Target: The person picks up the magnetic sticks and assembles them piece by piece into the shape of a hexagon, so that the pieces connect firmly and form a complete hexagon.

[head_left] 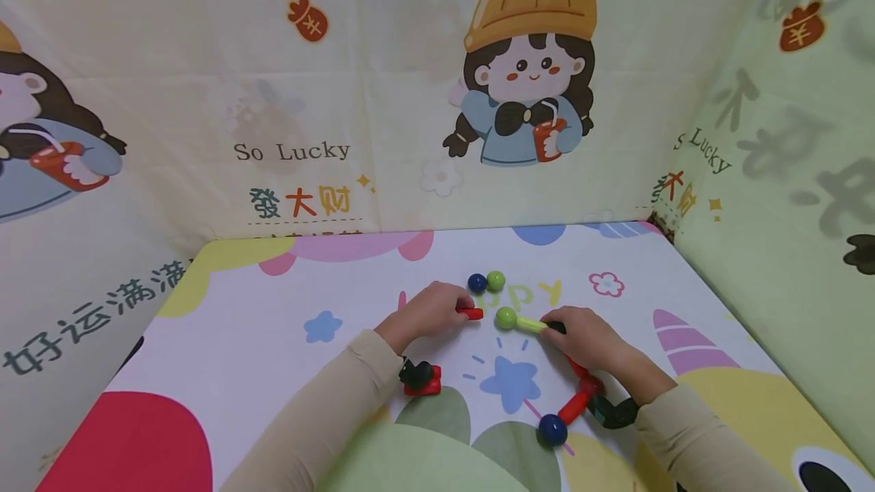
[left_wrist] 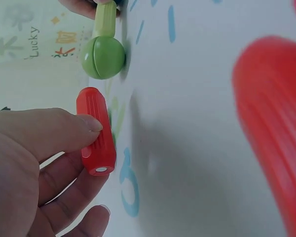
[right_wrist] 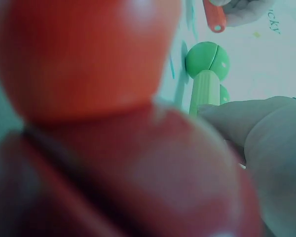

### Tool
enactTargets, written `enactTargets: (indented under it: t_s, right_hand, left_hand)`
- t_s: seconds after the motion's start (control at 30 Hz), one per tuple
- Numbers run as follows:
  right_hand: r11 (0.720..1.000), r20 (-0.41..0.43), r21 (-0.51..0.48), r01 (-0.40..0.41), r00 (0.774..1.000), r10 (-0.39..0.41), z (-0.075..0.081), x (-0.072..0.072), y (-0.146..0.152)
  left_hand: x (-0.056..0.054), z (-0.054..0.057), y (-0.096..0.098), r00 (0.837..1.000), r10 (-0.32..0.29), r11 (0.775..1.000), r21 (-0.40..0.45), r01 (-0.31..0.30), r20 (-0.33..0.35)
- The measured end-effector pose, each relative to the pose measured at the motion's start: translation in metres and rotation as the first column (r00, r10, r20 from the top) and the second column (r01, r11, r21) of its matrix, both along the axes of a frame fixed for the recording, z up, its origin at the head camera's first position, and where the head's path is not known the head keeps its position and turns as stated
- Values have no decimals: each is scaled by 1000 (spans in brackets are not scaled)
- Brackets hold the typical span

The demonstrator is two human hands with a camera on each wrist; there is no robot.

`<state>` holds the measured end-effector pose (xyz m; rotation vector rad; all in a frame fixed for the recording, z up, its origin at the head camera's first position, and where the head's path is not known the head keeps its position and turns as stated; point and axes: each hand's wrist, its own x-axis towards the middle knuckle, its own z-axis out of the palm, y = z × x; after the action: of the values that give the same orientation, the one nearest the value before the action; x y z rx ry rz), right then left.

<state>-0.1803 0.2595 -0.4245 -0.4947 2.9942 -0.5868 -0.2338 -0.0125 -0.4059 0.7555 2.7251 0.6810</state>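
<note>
My left hand (head_left: 437, 313) pinches a red magnetic rod (left_wrist: 96, 131) between thumb and fingers, its near end showing a pale metal tip. My right hand (head_left: 589, 336) grips a light green rod (head_left: 529, 325) near its end, beside a dark ball (head_left: 557, 327) partly hidden by the fingers. A green ball (head_left: 506, 317) sits on the rod's other end, facing the red rod across a small gap. Below the right hand are a red rod (head_left: 574, 405), a red ball (head_left: 593, 384) and a dark blue ball (head_left: 552, 430), apparently joined.
Behind the hands, a second dark blue ball (head_left: 478, 283) and green ball (head_left: 495, 281) lie side by side. Red pieces (head_left: 425, 383) lie by the left wrist, partly covered by a black wrist camera (head_left: 414, 372). A printed cloth covers the table (head_left: 273, 370); patterned curtains (head_left: 396, 97) surround it.
</note>
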Motion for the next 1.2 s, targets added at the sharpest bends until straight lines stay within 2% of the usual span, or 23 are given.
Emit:
enactTargets:
  t_s: [0.2, 0.3, 0.53, 0.77, 1.03, 1.2]
  right_hand:
    - [1000, 2, 0, 2, 1000, -2, -1, -1, -1]
    - [1000, 5, 3, 5, 1000, -5, -2, -1, -1]
    - [1000, 16, 6, 15, 1000, -15, 0, 0, -3]
    - [999, 29, 19, 43, 999, -43, 2, 1, -3]
    - [996, 41, 54, 64, 997, -66, 6, 2, 0]
    - [996, 49, 66, 59, 997, -62, 9, 3, 2]
  left_hand:
    - [-5, -4, 10, 999, -28, 1000, 2, 28, -19]
    - [-5, -4, 14, 1000, -29, 1000, -2, 29, -3]
    - [-6, -3, 21, 1000, -8, 1000, -12, 8, 28]
    - [-9, -9, 25, 1000, -3, 1000, 7, 2, 6]
    - [-7, -12, 32, 1000, 2, 1000, 20, -3, 30]
    - [-7, -13, 36, 1000, -13, 1000, 20, 13, 16]
